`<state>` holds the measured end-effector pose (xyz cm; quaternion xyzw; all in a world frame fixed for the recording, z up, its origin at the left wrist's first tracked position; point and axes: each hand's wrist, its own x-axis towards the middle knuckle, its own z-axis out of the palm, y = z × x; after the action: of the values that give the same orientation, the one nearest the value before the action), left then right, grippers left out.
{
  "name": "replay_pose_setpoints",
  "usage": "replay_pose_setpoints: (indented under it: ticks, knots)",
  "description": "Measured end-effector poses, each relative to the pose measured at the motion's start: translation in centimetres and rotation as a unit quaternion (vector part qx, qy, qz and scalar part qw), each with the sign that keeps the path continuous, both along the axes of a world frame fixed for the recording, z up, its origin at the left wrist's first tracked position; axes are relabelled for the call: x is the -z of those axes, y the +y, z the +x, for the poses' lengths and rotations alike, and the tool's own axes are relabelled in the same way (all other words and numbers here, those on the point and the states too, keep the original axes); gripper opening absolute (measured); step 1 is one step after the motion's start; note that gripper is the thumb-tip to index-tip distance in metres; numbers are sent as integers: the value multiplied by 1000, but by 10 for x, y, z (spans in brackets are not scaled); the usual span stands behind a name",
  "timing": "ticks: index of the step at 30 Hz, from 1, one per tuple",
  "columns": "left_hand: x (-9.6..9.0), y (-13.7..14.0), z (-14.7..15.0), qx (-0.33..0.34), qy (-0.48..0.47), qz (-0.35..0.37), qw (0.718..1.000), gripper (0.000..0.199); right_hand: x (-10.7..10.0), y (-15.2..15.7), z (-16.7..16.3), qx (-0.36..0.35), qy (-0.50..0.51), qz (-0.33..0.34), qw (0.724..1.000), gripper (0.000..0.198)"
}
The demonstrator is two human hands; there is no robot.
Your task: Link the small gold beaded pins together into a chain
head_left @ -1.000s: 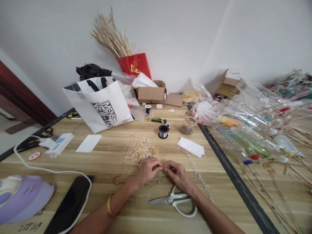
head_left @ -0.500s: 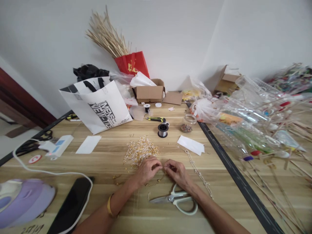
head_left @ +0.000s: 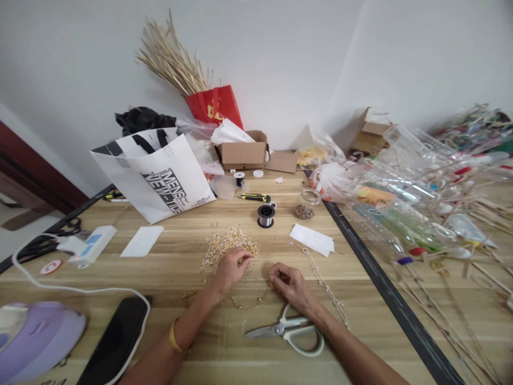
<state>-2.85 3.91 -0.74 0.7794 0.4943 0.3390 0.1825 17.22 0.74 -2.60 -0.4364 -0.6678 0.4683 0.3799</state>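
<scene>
Both hands are showing near the centre of my remote view. Between my wrists, the gold chain (head_left: 240,307) is lying in a loose curve on the surface (head_left: 224,361), its right end running up to my right hand (head_left: 292,283), whose fingertips are pinching narrowly, apparently on it. My left hand (head_left: 231,270) is hovering over the near edge of the bead pile (head_left: 228,243), thumb and forefinger close together; I cannot tell whether they are gripping a bead. I am reading this step as picking at small pieces; the next move is probably calling for a fine left pinch and a steady right. Scissors (head_left: 279,328) are lying at lower centre, a silver chain (head_left: 325,289) is stretching right of centre, and a wire spool (head_left: 265,216) is standing above.
</scene>
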Motion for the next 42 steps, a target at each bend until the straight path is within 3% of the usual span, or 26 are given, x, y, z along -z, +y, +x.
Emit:
replay_pose_setpoints:
  ticks: [7, 14, 20, 26, 32, 38, 42]
  knots:
    - [-3, 7, 1, 23, 34, -18, 999, 10, 2, 4, 1, 0, 77, -75, 994, 22]
    - [2, 1, 8, 59, 28, -35, 997, 12, 5, 5, 3, -5, 88, -97, 991, 26]
    - [-5, -13, 16, 86, 19, -54, 995, 7, 6, 7, 3, -4, 93, -113, 989, 28]
    - [-5, -27, 31, 52, -27, -169, 984, 18, 3, 6, 3, 7, 100, -117, 988, 30]
    - [12, -31, 42, 61, -198, -289, 935, 29, 4, 7, 4, -2, 114, -113, 987, 31]
    - [13, -32, 41, 57, -166, -281, 943, 12, 7, 7, 4, 0, 106, -92, 990, 31]
    - [12, -32, 38, 51, -111, -249, 961, 13, 6, 5, 3, 7, 103, -78, 992, 30]
